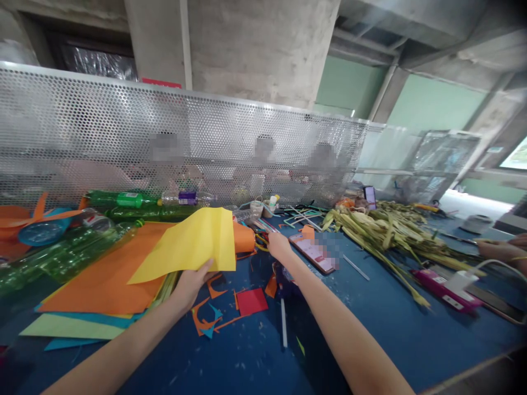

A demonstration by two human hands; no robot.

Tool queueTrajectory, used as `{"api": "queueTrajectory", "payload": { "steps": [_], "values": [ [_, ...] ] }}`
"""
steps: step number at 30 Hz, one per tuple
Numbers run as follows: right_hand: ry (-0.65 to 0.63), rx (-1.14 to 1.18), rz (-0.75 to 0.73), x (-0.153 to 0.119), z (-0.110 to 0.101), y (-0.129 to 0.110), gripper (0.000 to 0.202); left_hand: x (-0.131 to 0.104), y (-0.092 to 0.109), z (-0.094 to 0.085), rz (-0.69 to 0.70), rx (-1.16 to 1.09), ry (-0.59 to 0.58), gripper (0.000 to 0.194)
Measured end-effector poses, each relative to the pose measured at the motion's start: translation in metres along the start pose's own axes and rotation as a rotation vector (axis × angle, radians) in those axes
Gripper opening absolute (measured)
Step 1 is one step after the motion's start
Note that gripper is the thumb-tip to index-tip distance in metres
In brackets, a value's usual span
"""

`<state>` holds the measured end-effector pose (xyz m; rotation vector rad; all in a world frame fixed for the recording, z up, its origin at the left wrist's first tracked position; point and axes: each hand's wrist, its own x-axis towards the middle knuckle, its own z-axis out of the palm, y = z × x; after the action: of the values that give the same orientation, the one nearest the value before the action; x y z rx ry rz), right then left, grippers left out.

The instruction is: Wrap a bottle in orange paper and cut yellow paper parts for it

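Observation:
My left hand pinches the lower edge of a yellow paper sheet, thumb on top. The sheet is raised, creased, and partly covers a stack of coloured paper whose top sheet is orange. My right hand is farther out, its fingers curled beside thin straws and pens; what it grips is hidden. Just left of it lies a rolled orange paper. To its right is a phone. Between my arms are a red paper square and orange paper offcuts.
Green plastic bottles lie at the left, beside an orange and blue paper shape. Dried husks spread at the right, near a pink power strip. A perforated metal screen stands behind the table. Another person's hand is at far right.

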<state>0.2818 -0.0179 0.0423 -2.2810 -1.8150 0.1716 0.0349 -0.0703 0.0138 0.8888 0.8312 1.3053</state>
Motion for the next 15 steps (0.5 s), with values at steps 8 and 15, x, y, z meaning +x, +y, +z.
{"api": "queueTrajectory", "payload": {
  "steps": [8, 15],
  "values": [
    [-0.178, 0.303, 0.017, 0.003, -0.032, 0.015, 0.031, 0.0, 0.001, -0.001, -0.006, 0.004, -0.023, 0.055],
    [-0.368, 0.668, 0.113, 0.0, -0.032, 0.025, 0.03, 0.002, -0.002, -0.003, -0.003, 0.001, -0.007, 0.052]
  ]
}}
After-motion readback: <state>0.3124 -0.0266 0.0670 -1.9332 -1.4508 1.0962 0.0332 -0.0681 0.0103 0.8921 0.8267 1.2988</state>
